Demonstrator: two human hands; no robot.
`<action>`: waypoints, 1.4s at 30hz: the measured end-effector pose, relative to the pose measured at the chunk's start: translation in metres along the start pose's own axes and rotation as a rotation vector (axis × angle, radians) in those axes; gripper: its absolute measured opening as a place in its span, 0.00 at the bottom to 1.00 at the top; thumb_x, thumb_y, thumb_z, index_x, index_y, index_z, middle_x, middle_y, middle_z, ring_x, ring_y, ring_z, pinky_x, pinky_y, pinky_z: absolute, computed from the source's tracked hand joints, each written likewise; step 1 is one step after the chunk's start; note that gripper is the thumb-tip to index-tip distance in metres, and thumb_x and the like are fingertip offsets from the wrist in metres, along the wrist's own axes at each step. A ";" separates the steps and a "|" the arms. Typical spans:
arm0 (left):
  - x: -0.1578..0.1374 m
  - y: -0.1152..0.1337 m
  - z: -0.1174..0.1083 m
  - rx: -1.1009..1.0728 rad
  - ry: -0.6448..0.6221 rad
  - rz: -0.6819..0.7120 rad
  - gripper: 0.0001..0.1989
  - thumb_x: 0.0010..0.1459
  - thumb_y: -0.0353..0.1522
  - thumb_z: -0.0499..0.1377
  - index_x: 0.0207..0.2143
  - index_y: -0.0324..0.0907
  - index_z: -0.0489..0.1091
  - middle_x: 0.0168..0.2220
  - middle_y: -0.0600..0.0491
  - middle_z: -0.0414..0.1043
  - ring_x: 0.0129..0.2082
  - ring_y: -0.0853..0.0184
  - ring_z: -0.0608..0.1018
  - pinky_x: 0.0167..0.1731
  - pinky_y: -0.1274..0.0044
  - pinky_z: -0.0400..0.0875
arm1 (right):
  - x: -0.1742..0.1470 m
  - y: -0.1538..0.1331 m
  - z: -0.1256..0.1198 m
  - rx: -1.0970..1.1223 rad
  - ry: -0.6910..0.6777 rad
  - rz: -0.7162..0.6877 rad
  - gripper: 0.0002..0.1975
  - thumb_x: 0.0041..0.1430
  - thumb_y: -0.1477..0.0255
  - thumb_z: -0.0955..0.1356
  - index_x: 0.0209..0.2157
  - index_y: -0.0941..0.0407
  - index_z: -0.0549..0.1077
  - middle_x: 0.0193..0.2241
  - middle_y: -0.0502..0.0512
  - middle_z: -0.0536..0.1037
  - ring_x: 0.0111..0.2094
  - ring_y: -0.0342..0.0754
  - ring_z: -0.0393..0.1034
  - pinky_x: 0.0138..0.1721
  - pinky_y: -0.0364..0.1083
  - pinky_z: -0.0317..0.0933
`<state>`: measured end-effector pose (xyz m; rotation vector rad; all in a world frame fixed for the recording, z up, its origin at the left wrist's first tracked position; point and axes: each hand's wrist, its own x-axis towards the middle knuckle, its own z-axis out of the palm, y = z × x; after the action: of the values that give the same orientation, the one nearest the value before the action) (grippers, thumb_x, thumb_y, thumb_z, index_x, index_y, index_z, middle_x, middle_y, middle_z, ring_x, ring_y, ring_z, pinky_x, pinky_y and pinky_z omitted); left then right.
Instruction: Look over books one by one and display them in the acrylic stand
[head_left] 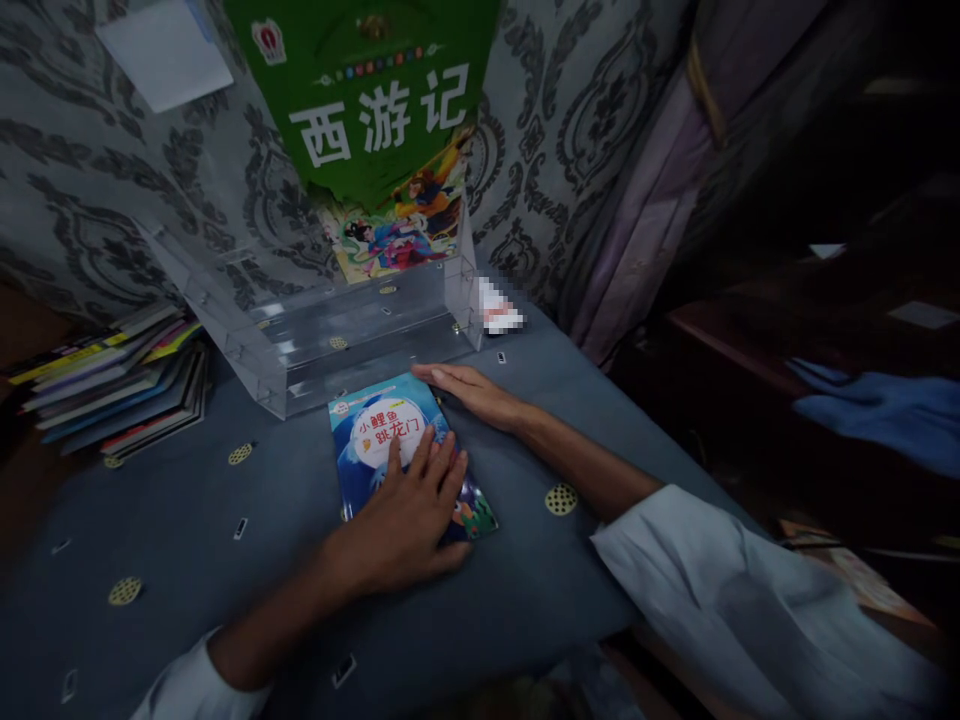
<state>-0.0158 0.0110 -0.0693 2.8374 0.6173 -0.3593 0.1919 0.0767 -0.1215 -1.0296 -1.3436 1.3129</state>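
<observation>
A blue picture book [390, 425] with a white oval and red lettering lies on the grey-blue tablecloth [300, 560]. My left hand [412, 510] rests flat on its lower cover, fingers spread. Along the book's upper right edge lies my right hand [476, 392], fingers stretched out and its tips at the top corner. Just beyond the book stands a clear acrylic stand [360, 345]. Leaning upright in it is a tall green book [375, 130] with large white characters and cartoon figures.
To the left sits a stack of books [127, 380]. Behind the table are patterned wallpaper [555, 140] and a tied curtain [645, 210]. A pixelated white item [499, 308] lies right of the stand. Blue cloth [885, 410] shows beyond the table's right edge.
</observation>
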 end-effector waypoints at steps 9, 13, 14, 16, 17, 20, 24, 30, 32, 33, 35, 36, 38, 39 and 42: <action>0.002 -0.016 -0.003 -0.060 0.017 0.040 0.48 0.61 0.60 0.50 0.71 0.38 0.44 0.73 0.38 0.38 0.73 0.46 0.40 0.66 0.46 0.41 | 0.004 0.006 0.000 0.113 0.016 0.005 0.28 0.59 0.47 0.69 0.52 0.52 0.77 0.59 0.57 0.74 0.63 0.56 0.65 0.69 0.59 0.49; 0.017 -0.044 0.000 -0.091 0.166 -0.041 0.37 0.69 0.52 0.44 0.70 0.38 0.50 0.72 0.39 0.46 0.72 0.55 0.51 0.68 0.55 0.46 | 0.006 0.010 -0.001 0.134 0.014 -0.011 0.27 0.59 0.48 0.69 0.51 0.51 0.77 0.59 0.57 0.75 0.63 0.55 0.65 0.69 0.58 0.49; 0.022 -0.052 0.001 -0.081 0.222 -0.067 0.33 0.71 0.48 0.43 0.69 0.37 0.51 0.71 0.38 0.48 0.72 0.56 0.52 0.68 0.57 0.48 | 0.007 0.011 -0.001 0.131 0.013 -0.015 0.27 0.60 0.48 0.69 0.51 0.51 0.77 0.58 0.56 0.75 0.63 0.55 0.65 0.69 0.58 0.50; 0.032 -0.065 0.004 -0.053 0.311 -0.075 0.29 0.72 0.43 0.45 0.68 0.35 0.54 0.70 0.37 0.51 0.70 0.55 0.56 0.67 0.58 0.52 | 0.007 0.011 -0.001 0.115 0.008 -0.021 0.25 0.61 0.49 0.68 0.52 0.50 0.77 0.59 0.56 0.74 0.63 0.54 0.65 0.69 0.58 0.50; 0.035 -0.070 0.006 -0.043 0.346 -0.064 0.28 0.72 0.42 0.45 0.67 0.35 0.55 0.69 0.37 0.53 0.70 0.55 0.58 0.66 0.58 0.54 | 0.006 0.010 -0.001 0.100 0.004 -0.023 0.25 0.62 0.49 0.67 0.52 0.50 0.77 0.59 0.56 0.74 0.63 0.54 0.64 0.69 0.58 0.50; 0.039 -0.077 0.008 -0.033 0.420 -0.028 0.25 0.71 0.38 0.47 0.65 0.36 0.59 0.67 0.38 0.59 0.67 0.56 0.63 0.65 0.59 0.58 | 0.004 0.007 -0.001 0.027 -0.008 -0.024 0.25 0.63 0.50 0.67 0.54 0.51 0.76 0.61 0.56 0.72 0.64 0.54 0.63 0.69 0.58 0.49; 0.034 -0.071 0.007 -0.040 0.425 0.015 0.23 0.71 0.34 0.47 0.64 0.36 0.61 0.66 0.40 0.61 0.67 0.58 0.64 0.65 0.59 0.58 | 0.003 0.004 -0.001 -0.047 -0.023 -0.021 0.27 0.64 0.49 0.65 0.57 0.51 0.74 0.62 0.55 0.71 0.64 0.54 0.63 0.69 0.57 0.49; 0.021 -0.053 0.006 -0.082 0.346 0.043 0.21 0.71 0.33 0.47 0.62 0.37 0.64 0.65 0.41 0.64 0.67 0.58 0.64 0.65 0.57 0.57 | 0.002 0.005 0.001 -0.074 -0.022 -0.071 0.28 0.64 0.49 0.65 0.57 0.51 0.74 0.62 0.54 0.71 0.64 0.55 0.63 0.69 0.58 0.50; 0.016 -0.048 0.006 -0.087 0.331 0.052 0.21 0.71 0.33 0.47 0.63 0.38 0.64 0.64 0.41 0.64 0.66 0.58 0.65 0.65 0.57 0.57 | 0.002 0.005 0.002 -0.079 -0.023 -0.080 0.27 0.64 0.49 0.65 0.56 0.52 0.75 0.61 0.55 0.72 0.63 0.55 0.64 0.69 0.58 0.50; 0.013 -0.044 0.006 -0.087 0.326 0.058 0.21 0.71 0.34 0.46 0.63 0.39 0.64 0.64 0.42 0.65 0.66 0.58 0.66 0.65 0.57 0.57 | 0.002 0.004 0.002 -0.084 -0.022 -0.084 0.27 0.64 0.49 0.65 0.56 0.52 0.75 0.60 0.55 0.73 0.63 0.55 0.64 0.69 0.58 0.50; 0.007 -0.037 0.006 -0.088 0.323 0.073 0.21 0.71 0.34 0.47 0.63 0.41 0.64 0.64 0.43 0.65 0.64 0.58 0.67 0.65 0.56 0.58 | 0.002 0.004 0.003 -0.099 -0.014 -0.086 0.26 0.64 0.49 0.65 0.55 0.51 0.76 0.59 0.54 0.74 0.63 0.55 0.64 0.69 0.58 0.50; 0.004 -0.033 0.006 -0.090 0.326 0.081 0.21 0.71 0.34 0.47 0.63 0.42 0.64 0.64 0.44 0.66 0.64 0.58 0.68 0.64 0.57 0.59 | 0.002 0.004 0.003 -0.110 -0.012 -0.084 0.26 0.64 0.49 0.65 0.54 0.50 0.76 0.59 0.53 0.75 0.63 0.55 0.63 0.69 0.58 0.50; -0.003 -0.024 0.007 -0.093 0.330 0.112 0.20 0.71 0.34 0.47 0.62 0.43 0.65 0.63 0.44 0.66 0.64 0.58 0.67 0.64 0.57 0.60 | 0.003 0.005 0.003 -0.128 -0.005 -0.080 0.25 0.64 0.49 0.65 0.54 0.49 0.76 0.58 0.52 0.75 0.64 0.55 0.63 0.69 0.58 0.49; -0.006 -0.020 0.008 -0.091 0.332 0.132 0.20 0.71 0.35 0.47 0.62 0.42 0.66 0.63 0.44 0.67 0.64 0.58 0.67 0.64 0.57 0.60 | 0.004 0.005 0.003 -0.134 -0.005 -0.081 0.25 0.64 0.48 0.65 0.53 0.49 0.76 0.58 0.51 0.75 0.64 0.55 0.63 0.69 0.58 0.49; -0.014 -0.006 0.013 -0.073 0.323 0.183 0.20 0.71 0.35 0.48 0.61 0.42 0.66 0.62 0.43 0.67 0.64 0.57 0.67 0.65 0.56 0.59 | 0.005 0.007 0.003 -0.137 -0.007 -0.094 0.24 0.64 0.49 0.65 0.53 0.48 0.77 0.58 0.51 0.75 0.63 0.55 0.63 0.69 0.59 0.49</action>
<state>-0.0332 0.0078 -0.0786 2.8713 0.4098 0.1530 0.1877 0.0811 -0.1280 -1.0418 -1.4862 1.1690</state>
